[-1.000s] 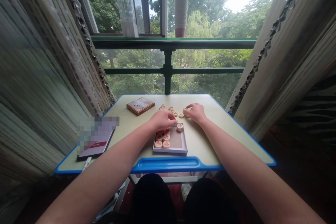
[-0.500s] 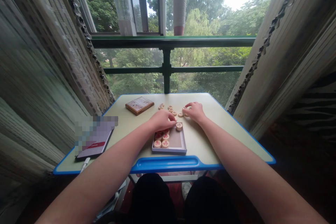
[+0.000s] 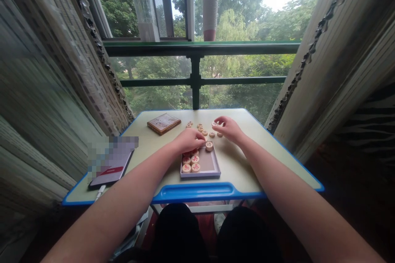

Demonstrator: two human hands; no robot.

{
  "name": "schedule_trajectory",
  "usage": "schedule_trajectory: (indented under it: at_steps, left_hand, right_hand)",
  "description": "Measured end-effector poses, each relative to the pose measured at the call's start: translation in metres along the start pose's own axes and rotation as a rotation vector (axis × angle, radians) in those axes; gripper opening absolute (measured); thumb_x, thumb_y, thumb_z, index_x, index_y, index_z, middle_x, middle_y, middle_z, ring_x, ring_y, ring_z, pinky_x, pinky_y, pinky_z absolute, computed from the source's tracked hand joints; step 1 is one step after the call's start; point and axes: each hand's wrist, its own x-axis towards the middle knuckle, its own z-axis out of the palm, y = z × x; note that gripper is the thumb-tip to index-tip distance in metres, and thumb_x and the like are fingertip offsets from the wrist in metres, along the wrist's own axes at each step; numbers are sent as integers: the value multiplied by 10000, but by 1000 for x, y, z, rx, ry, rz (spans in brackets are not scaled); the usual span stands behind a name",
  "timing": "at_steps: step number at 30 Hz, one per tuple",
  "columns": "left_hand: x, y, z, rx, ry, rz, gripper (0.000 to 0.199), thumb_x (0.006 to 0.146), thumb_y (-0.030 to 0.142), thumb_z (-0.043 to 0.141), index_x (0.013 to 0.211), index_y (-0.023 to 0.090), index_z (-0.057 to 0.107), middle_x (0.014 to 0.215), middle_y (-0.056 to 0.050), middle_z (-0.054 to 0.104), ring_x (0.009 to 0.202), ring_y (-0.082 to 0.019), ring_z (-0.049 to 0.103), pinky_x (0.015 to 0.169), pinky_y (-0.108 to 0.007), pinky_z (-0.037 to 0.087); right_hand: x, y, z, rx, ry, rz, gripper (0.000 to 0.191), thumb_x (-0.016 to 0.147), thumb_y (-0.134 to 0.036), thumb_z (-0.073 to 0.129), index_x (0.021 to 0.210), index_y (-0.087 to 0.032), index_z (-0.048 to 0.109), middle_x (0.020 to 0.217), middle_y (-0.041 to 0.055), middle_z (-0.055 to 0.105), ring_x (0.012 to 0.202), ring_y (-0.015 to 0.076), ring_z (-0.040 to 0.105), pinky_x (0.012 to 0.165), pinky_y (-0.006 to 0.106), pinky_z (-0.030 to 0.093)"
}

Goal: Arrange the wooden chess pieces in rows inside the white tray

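My right hand (image 3: 230, 129) pinches a round wooden Chinese chess piece (image 3: 215, 124) between thumb and fingers, just above the table. My left hand (image 3: 190, 140) reaches over the far left of a shallow white box (image 3: 200, 175). Its fingers are closed at the box's far rim, and what they hold is hidden. Inside the box, pieces with red characters (image 3: 195, 167) fill the left side, partly covered by my left hand. Another piece (image 3: 209, 146) lies at the far right corner of the box. Several loose pieces (image 3: 212, 134) lie on the table beyond it.
A flat box lid with a picture (image 3: 163, 123) lies at the far left of the table (image 3: 262, 160). A phone-like device (image 3: 114, 168) with a white cable (image 3: 100, 192) rests at the left edge. The table's blue tray groove (image 3: 197, 190) runs along the near edge.
My right hand has lifted a piece slightly and drawn it a little left, uncovering a piece below. The box has turned or shifted slightly. My left hand stays at its far rim.
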Motion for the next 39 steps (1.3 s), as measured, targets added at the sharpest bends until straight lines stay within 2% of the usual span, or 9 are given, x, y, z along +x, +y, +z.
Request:
schedule_trajectory:
  at_steps: [4,8,12,16,21,29,39]
  left_hand:
    - [1,-3,-2,-15,-7,-2,265,698,270,527,815,153,734,598,-2,647,501,-99,510,490,-193,375]
    - [1,-4,-4,-41,-32,-19,277,698,272,518,825,147,730,564,4,619,473,-95,489,465,-194,355]
    - [0,-4,-5,-70,-55,-37,289,711,286,501,837,162,730,518,14,579,440,-95,456,453,-205,333]
    - [0,-5,-6,-37,-44,8,277,704,295,509,777,143,728,515,12,566,497,-108,475,500,-214,350]
    - [1,-6,-9,-13,-58,68,295,706,304,508,799,147,740,570,5,604,556,-121,497,571,-226,378]
    - [2,-5,-11,-14,-97,70,290,700,286,510,795,142,742,519,5,571,518,-116,478,506,-218,335]
    - [2,-4,-9,32,-66,102,276,711,290,516,781,145,740,603,-8,635,588,-127,526,554,-214,359]
  right_hand:
    - [-8,-14,-9,91,-155,-85,261,640,-370,645,830,-192,643,659,-30,465,642,122,442,593,236,358]
    - [-14,-24,-17,70,-195,-78,280,622,-403,657,795,-185,626,615,-49,387,614,113,390,565,229,318]
    - [-19,-32,-25,106,-352,-128,307,640,-406,656,837,-173,628,616,-57,349,607,105,360,562,220,300]
    - [-28,-39,-31,61,-532,-172,362,621,-399,690,901,-174,646,672,-42,405,638,105,388,571,214,301]
    - [-38,-48,-34,-54,-671,-240,311,640,-351,688,906,-191,667,718,-26,481,661,110,436,591,218,328]
    - [-45,-60,-29,-189,-681,-278,266,650,-335,700,882,-207,681,699,-15,551,595,101,462,543,214,321]
    - [-50,-62,-24,-323,-658,-270,288,607,-372,731,844,-220,673,705,2,613,566,119,503,504,226,302]
